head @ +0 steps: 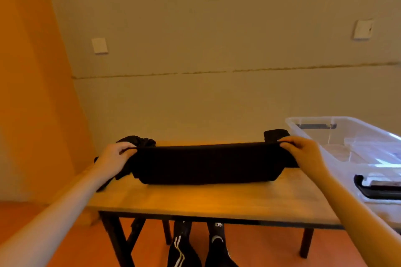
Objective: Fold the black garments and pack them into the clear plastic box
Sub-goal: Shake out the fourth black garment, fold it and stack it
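So, a black garment (204,162) is held stretched out flat between both hands, just above a wooden table (195,199). Its top edge is pulled into a pretty straight line, and the lower part hangs down until it meets the tabletop. The left hand (117,156) is curled around the left end, fingers bunched into the cloth, with some loose fabric trailing down below the wrist. The right hand (303,149) is clamped on the right end the same way, fingertips hooked over the top edge.

Behind the left hand, a second crumpled black garment (141,141) is seen at the far edge of the table. Another bit of black cloth (275,134) sticks up just behind the right hand; whether it's part of the held piece or a separate one can't be told.

The clear box (338,136) is parked on the right end of the table, just beside the right hand, lid off. A dark latch handle (377,191) is visible on its near side.

Under the table, legs in black trousers (180,247) with white stripes are seen. A plain wall (217,50) is behind it all.
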The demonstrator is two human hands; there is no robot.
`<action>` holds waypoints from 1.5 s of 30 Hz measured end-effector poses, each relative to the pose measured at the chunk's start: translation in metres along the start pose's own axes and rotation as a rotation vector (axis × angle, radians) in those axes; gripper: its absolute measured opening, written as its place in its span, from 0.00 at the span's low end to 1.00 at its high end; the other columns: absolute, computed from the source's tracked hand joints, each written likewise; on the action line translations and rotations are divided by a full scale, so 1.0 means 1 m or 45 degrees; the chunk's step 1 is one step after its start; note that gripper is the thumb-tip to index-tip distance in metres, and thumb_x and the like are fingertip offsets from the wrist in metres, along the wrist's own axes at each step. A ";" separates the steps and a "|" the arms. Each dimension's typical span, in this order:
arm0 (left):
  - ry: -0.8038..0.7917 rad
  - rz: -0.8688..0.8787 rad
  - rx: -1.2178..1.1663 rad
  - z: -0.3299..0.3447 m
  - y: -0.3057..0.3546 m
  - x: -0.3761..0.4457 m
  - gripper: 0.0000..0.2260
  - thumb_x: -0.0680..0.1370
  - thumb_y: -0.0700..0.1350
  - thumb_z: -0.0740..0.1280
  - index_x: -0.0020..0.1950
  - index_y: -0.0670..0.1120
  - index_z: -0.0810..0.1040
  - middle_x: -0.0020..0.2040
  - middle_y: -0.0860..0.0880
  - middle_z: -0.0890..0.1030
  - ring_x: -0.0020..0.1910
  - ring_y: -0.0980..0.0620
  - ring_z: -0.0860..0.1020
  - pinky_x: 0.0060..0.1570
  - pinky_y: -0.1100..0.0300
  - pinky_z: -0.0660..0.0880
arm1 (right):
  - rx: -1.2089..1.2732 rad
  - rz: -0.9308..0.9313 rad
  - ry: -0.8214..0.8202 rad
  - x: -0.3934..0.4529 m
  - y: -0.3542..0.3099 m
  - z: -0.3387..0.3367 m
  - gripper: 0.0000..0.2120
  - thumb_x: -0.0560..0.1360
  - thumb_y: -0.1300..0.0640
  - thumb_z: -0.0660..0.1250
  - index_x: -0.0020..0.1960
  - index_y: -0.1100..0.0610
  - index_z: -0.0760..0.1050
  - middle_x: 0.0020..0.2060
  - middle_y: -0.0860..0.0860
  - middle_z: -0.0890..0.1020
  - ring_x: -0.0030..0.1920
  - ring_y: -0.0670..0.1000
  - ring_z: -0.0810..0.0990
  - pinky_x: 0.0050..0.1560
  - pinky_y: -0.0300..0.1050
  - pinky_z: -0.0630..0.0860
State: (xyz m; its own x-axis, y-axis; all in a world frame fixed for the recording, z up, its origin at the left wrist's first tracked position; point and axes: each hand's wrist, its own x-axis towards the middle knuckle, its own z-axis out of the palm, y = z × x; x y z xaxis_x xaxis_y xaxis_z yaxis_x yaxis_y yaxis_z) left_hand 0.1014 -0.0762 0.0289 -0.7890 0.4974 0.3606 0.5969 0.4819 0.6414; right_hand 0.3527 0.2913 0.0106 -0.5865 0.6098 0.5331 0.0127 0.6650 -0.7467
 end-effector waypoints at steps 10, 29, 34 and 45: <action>0.706 0.000 -0.637 -0.027 0.079 0.076 0.08 0.81 0.45 0.58 0.47 0.45 0.76 0.38 0.51 0.75 0.37 0.57 0.73 0.35 0.62 0.69 | 0.163 -0.066 0.315 0.107 -0.072 -0.010 0.10 0.78 0.64 0.59 0.52 0.57 0.79 0.45 0.48 0.78 0.44 0.42 0.75 0.40 0.22 0.68; 0.262 -0.249 0.276 0.162 -0.105 0.218 0.13 0.80 0.45 0.62 0.61 0.40 0.75 0.50 0.43 0.80 0.46 0.43 0.78 0.38 0.50 0.74 | -0.718 0.480 -0.421 0.195 0.139 0.184 0.14 0.78 0.68 0.56 0.60 0.61 0.73 0.54 0.58 0.79 0.47 0.54 0.77 0.46 0.43 0.73; -0.016 -0.052 0.496 0.165 -0.076 0.186 0.22 0.79 0.50 0.62 0.71 0.43 0.67 0.71 0.45 0.67 0.70 0.44 0.64 0.65 0.48 0.66 | -0.899 0.313 -0.410 0.182 0.131 0.198 0.23 0.77 0.69 0.56 0.71 0.59 0.64 0.66 0.57 0.71 0.58 0.55 0.76 0.52 0.43 0.73; -0.578 -0.255 0.777 0.161 -0.077 0.083 0.29 0.81 0.59 0.47 0.78 0.48 0.44 0.78 0.48 0.43 0.76 0.50 0.41 0.74 0.53 0.42 | -0.806 0.249 -1.027 0.027 0.074 0.137 0.37 0.72 0.29 0.38 0.74 0.48 0.37 0.74 0.42 0.40 0.73 0.43 0.38 0.71 0.39 0.41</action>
State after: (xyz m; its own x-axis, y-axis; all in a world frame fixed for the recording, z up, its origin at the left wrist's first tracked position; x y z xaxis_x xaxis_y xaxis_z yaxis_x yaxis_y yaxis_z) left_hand 0.0137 0.0443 -0.0997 -0.8319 0.5420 -0.1191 0.5278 0.8390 0.1319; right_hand 0.2268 0.2974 -0.0850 -0.8923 0.4172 -0.1726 0.4514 0.8322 -0.3219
